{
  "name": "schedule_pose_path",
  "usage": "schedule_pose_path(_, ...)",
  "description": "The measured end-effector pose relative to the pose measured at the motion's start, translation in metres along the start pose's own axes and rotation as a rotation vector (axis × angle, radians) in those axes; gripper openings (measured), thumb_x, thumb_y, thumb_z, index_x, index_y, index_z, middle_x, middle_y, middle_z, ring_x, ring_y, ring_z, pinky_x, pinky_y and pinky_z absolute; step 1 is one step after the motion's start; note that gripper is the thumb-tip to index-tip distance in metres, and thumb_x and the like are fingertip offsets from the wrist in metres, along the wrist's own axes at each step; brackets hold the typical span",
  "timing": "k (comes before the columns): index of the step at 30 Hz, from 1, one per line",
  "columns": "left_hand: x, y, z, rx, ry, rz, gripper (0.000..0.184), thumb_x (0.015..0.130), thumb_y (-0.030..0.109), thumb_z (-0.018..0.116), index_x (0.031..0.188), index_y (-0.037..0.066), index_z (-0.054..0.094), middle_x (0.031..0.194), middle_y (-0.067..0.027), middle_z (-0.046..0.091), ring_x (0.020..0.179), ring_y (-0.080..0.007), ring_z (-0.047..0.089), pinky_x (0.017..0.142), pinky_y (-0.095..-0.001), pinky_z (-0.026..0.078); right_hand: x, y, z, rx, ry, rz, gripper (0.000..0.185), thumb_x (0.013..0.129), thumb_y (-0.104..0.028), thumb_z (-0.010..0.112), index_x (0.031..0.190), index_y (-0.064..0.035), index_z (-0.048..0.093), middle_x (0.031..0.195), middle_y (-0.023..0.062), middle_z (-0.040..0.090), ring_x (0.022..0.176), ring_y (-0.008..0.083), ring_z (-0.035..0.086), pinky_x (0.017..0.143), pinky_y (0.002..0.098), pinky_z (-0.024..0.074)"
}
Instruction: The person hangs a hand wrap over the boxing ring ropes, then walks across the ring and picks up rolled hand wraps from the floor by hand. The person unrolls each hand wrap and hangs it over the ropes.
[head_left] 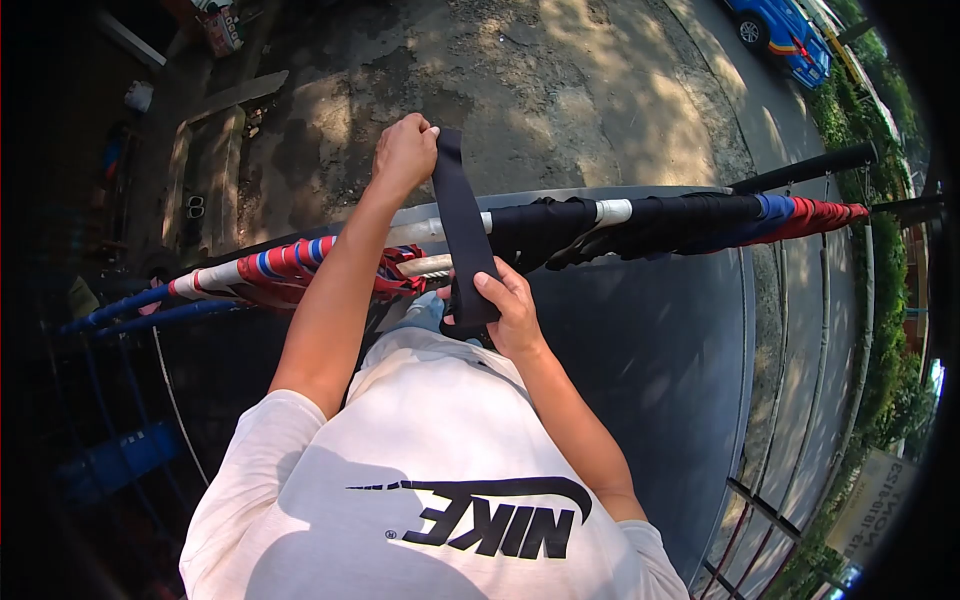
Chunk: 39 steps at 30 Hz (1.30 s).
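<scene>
The left hand [407,152] was clenched, its thumb pressed against its fingers at the upper end of a wide black strip [459,195]. The right hand [508,308] grasped the strip's lower part, thumb laid over the near face and fingers behind. Between the 2 hands the strip ran flat and fairly straight, slanting across in front of a long padded rail [430,230] whose covering showed white there. Just to the right of the strip, black wrapping [690,218] covered most of the rail, broken by 1 white patch [613,212], and farther along came a blue section and then a red section [825,214] at the far right. To the left, beyond the left forearm, a red, white and blue striped covering [285,262] bunched around the rail, which continued as blue bars [120,312]. Nearer the body were a white T-shirt [330,500] with black lettering and, past its hem, some pale blue cloth [420,312]. A dark flat surface [640,360] spread out to the right of the right forearm. Beyond the rail lay patchy, sun-dappled pavement [520,90], with wooden boards [230,98] on its left side. A blue vehicle [785,35] stood at the upper right, near green plants [835,115].
</scene>
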<state>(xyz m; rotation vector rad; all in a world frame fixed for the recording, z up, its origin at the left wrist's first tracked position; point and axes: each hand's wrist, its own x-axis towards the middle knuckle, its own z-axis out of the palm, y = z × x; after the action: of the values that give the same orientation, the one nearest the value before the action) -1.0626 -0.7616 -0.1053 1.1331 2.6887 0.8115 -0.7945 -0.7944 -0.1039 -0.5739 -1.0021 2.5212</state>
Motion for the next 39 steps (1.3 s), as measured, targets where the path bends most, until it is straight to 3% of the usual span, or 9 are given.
schedule_pose_path(4, -0.034, 0.026, -0.024, 0.117, 0.132, 0.063, 0.025, 0.098, 0.026, 0.061, 0.11, 0.004, 0.065, 0.087, -0.0177, 0.072, 0.085, -0.0368, 0.069, 0.078, -0.0464, 0.053, 0.012, -0.006, 0.005, 0.009, 0.17, 0.172, 0.035, 0.1, -0.027, 0.061, 0.126, -0.0043, 0.056, 0.111, 0.0124, 0.064, 0.098, 0.0209, 0.071, 0.078, 0.0455, 0.0655)
schedule_pose_path(9, -0.11, 0.039, -0.074, -0.259, 0.127, 0.229, 0.015, 0.099, 0.015, 0.062, 0.105, 0.001, 0.064, 0.08, -0.0136, 0.067, 0.069, -0.0294, 0.066, 0.068, -0.0397, 0.052, 0.012, -0.024, 0.015, 0.129, 0.1, 0.11, 0.036, 0.1, -0.028, 0.062, 0.126, -0.0043, 0.054, 0.112, 0.0102, 0.064, 0.101, 0.0193, 0.068, 0.084, 0.0463, 0.0637)
schedule_pose_path(11, -0.145, 0.04, -0.079, -0.326, 0.05, 0.216, 0.017, 0.094, 0.014, 0.068, 0.106, 0.003, 0.063, 0.085, -0.0135, 0.067, 0.082, -0.0349, 0.064, 0.073, -0.0457, 0.05, 0.014, -0.026, 0.016, 0.084, 0.089, 0.098, 0.037, 0.1, -0.029, 0.062, 0.126, -0.0039, 0.053, 0.112, 0.0099, 0.063, 0.101, 0.0187, 0.068, 0.083, 0.0441, 0.0636)
schedule_pose_path(17, -0.195, 0.035, -0.045, -0.382, 0.045, 0.392, 0.044, 0.09, 0.019, 0.074, 0.127, 0.001, 0.057, 0.115, -0.0177, 0.066, 0.111, -0.038, 0.061, 0.095, -0.0429, 0.049, 0.022, -0.014, -0.001, -0.099, 0.135, 0.157, 0.047, 0.102, -0.041, 0.059, 0.13, -0.0045, 0.05, 0.118, 0.0114, 0.061, 0.101, 0.0176, 0.067, 0.084, 0.0397, 0.0629)
schedule_pose_path(22, -0.195, 0.025, -0.03, -0.683, -0.111, 0.148, 0.051, 0.093, 0.018, 0.072, 0.135, -0.002, 0.052, 0.119, -0.0189, 0.065, 0.101, -0.0258, 0.068, 0.089, -0.0346, 0.055, 0.013, -0.011, 0.001, -0.15, 0.108, 0.132, 0.054, 0.103, -0.05, 0.055, 0.132, -0.0051, 0.049, 0.12, 0.0132, 0.061, 0.101, 0.0209, 0.068, 0.084, 0.0388, 0.062)
schedule_pose_path(28, -0.201, 0.028, -0.024, -0.608, -0.168, 0.057, 0.041, 0.098, 0.029, 0.066, 0.125, -0.001, 0.058, 0.105, -0.0158, 0.068, 0.088, -0.0203, 0.066, 0.075, -0.0331, 0.052, 0.008, -0.004, -0.013, -0.186, 0.09, 0.175, 0.058, 0.103, -0.05, 0.054, 0.14, -0.0059, 0.045, 0.125, 0.013, 0.059, 0.111, 0.0212, 0.063, 0.088, 0.0373, 0.0592)
schedule_pose_path(34, -0.2, 0.048, -0.03, -0.513, -0.316, -0.244, 0.054, 0.101, 0.048, 0.056, 0.101, -0.006, 0.066, 0.092, -0.0214, 0.066, 0.083, -0.0326, 0.067, 0.074, -0.0387, 0.051, -0.011, 0.0, -0.009, -0.033, 0.073, -0.002, 0.064, 0.101, -0.036, 0.061, 0.151, -0.0049, 0.034, 0.134, 0.0109, 0.053, 0.114, 0.0178, 0.059, 0.091, 0.0361, 0.0563)
schedule_pose_path(37, -0.201, 0.041, -0.02, -0.306, -0.073, -0.012, 0.05, 0.1, 0.045, 0.059, 0.101, -0.005, 0.066, 0.094, -0.0202, 0.067, 0.082, -0.0331, 0.067, 0.074, -0.0386, 0.051, -0.014, 0.007, -0.007, -0.042, 0.108, -0.031, 0.064, 0.099, -0.026, 0.066, 0.15, -0.0031, 0.034, 0.132, 0.0127, 0.054, 0.116, 0.0199, 0.059, 0.091, 0.0375, 0.057)
schedule_pose_path(39, -0.203, 0.043, -0.014, -0.473, 0.042, 0.018, 0.045, 0.099, 0.04, 0.063, 0.101, -0.004, 0.066, 0.094, -0.0184, 0.067, 0.083, -0.0309, 0.067, 0.074, -0.0377, 0.052, -0.012, 0.009, -0.008, -0.023, 0.142, -0.031, 0.061, 0.098, -0.026, 0.07, 0.144, -0.0007, 0.038, 0.131, 0.0135, 0.055, 0.116, 0.0219, 0.061, 0.092, 0.0407, 0.0594)
